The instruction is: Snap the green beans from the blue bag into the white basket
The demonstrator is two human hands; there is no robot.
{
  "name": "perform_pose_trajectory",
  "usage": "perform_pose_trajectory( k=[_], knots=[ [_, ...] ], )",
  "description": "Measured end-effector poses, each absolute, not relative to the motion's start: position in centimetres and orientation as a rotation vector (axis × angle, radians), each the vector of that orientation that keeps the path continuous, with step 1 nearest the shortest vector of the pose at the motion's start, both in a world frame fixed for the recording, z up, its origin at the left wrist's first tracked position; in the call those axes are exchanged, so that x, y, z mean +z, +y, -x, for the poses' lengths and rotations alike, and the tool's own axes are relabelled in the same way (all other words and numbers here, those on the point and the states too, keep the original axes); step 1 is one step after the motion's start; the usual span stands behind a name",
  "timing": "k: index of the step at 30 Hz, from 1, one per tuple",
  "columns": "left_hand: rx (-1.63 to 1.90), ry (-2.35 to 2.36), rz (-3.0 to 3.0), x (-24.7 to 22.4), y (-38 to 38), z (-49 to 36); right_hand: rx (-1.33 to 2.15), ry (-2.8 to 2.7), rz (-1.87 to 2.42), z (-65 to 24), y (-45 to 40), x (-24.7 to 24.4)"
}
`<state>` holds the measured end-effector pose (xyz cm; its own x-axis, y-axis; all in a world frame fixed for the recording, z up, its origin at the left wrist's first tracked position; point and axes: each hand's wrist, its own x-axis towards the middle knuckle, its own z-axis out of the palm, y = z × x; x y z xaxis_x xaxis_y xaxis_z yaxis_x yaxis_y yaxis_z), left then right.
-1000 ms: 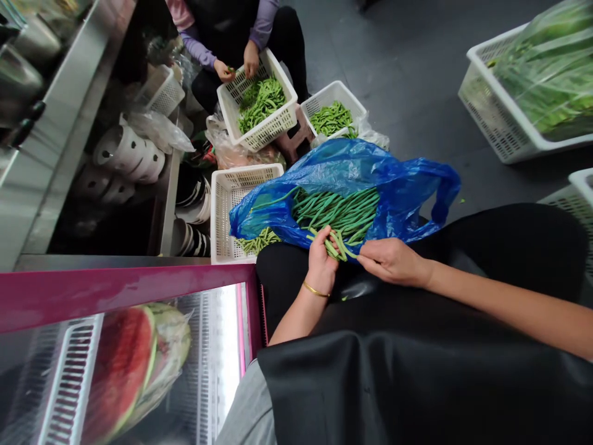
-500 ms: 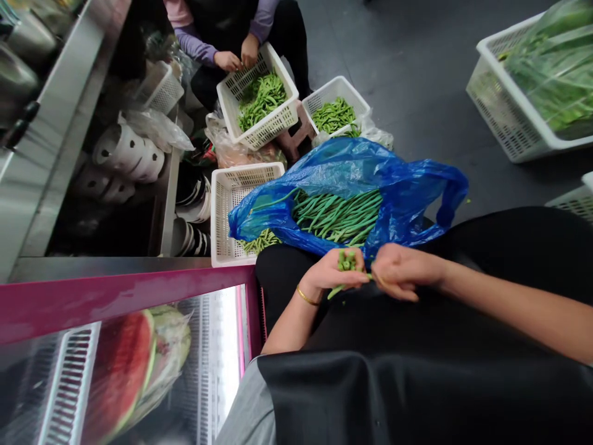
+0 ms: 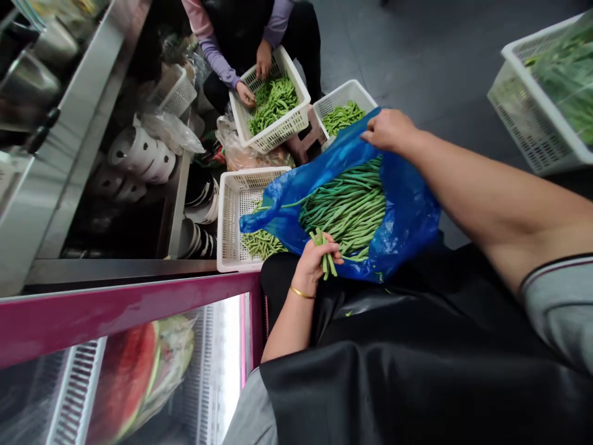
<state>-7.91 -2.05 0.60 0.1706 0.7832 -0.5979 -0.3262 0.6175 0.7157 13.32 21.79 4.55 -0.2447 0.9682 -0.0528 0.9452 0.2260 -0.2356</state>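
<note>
My left hand (image 3: 315,259), with a gold bangle at the wrist, is closed around a small bunch of short green bean pieces (image 3: 327,262). It is at the near edge of an open blue plastic bag (image 3: 407,204) on my lap. Long green beans (image 3: 347,207) fill the bag's opening. My right hand (image 3: 390,130) grips the bag's far rim, fingers closed on the plastic. Left of the bag stands a white basket (image 3: 228,216) with cut beans (image 3: 262,243) inside.
Across from me a person's hands (image 3: 264,59) work over a white basket (image 3: 303,102) of green pieces. Another bean basket (image 3: 360,90) stands beside it. Metal shelving (image 3: 78,117) and a pink-edged case (image 3: 139,303) are left; a basket of greens (image 3: 514,105) is right.
My right hand has left my left hand and moved up to the bag's far rim, taking hold of it. The bag gapes wider. The bunch in my left hand now points upward.
</note>
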Motion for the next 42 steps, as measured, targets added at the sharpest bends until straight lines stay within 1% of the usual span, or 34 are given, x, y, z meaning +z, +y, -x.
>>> perform_pose_trajectory(
  k=[2,3,4,5,6,7,8,9,11,13,15,18,20,24,27,30,32,34,36,39,41,42],
  knots=[
    [0.956,1.222,-0.374,0.1,-1.7,8.6,0.276,-2.374,1.896,-13.2,19.8,5.1],
    [1.009,1.235,-0.342,0.0,-1.5,9.0,0.300,-2.436,1.838,-13.6,17.8,5.2],
    [1.047,1.228,-0.327,-0.1,-1.5,9.4,0.280,-2.533,1.684,-14.3,15.3,5.2],
    [1.068,1.204,-0.327,-0.2,-1.4,9.7,0.385,-2.695,1.479,-15.2,12.5,5.0],
    [1.070,1.172,-0.335,-0.2,-1.4,9.9,0.616,-2.856,1.242,-16.2,9.7,4.9],
    [1.062,1.141,-0.343,-0.2,-1.4,10.0,0.930,-2.991,1.016,-17.2,7.2,4.7],
    [1.047,1.112,-0.350,-0.2,-1.4,10.0,1.127,-3.090,0.914,-17.9,5.2,4.4],
    [1.033,1.083,-0.358,-0.1,-1.4,9.9,1.117,-3.153,0.961,-18.1,3.7,4.1],
    [1.018,1.025,-0.368,0.0,-1.4,9.3,0.811,-3.159,1.100,-16.8,2.9,3.0],
    [1.013,0.962,-0.363,0.2,-1.5,8.5,0.523,-3.047,1.222,-13.7,4.3,1.5],
    [0.983,0.910,-0.346,0.5,-1.9,7.7,0.374,-2.983,1.300,-10.0,6.7,0.1],
    [0.901,0.888,-0.317,0.6,-3.0,6.6,0.350,-3.012,1.226,-7.0,9.2,-0.9],
    [0.864,0.910,-0.283,0.3,-3.8,5.8,0.317,-2.979,1.178,-7.4,8.8,-0.7],
    [0.887,0.968,-0.219,-1.2,-4.0,4.1,0.255,-2.703,1.025,-11.6,3.7,0.4],
    [0.930,0.985,-0.225,-2.1,-2.9,2.6,0.356,-2.510,0.929,-14.0,-1.0,0.5],
    [0.928,0.971,-0.250,-2.0,-2.0,0.9,0.367,-2.352,1.054,-15.0,-3.7,0.1],
    [1.003,0.979,-0.279,-1.3,-1.7,0.0,0.277,-2.303,1.259,-15.5,-4.6,-0.1],
    [1.110,1.018,-0.358,-0.3,-2.0,-0.4,0.246,-2.368,1.391,-16.0,-5.2,-0.1],
    [1.169,1.059,-0.494,0.8,-2.6,-0.1,0.442,-2.565,1.285,-16.8,-5.8,0.1],
    [1.076,1.036,-0.700,2.0,-4.1,1.8,1.109,-2.693,0.946,-18.1,-5.9,1.1],
    [0.909,0.992,-0.786,2.5,-5.5,3.1,1.568,-2.464,0.953,-18.7,-4.9,2.2],
    [0.822,0.974,-0.817,2.7,-6.1,3.7,1.730,-2.247,1.022,-18.7,-4.1,2.8]
  ],
)
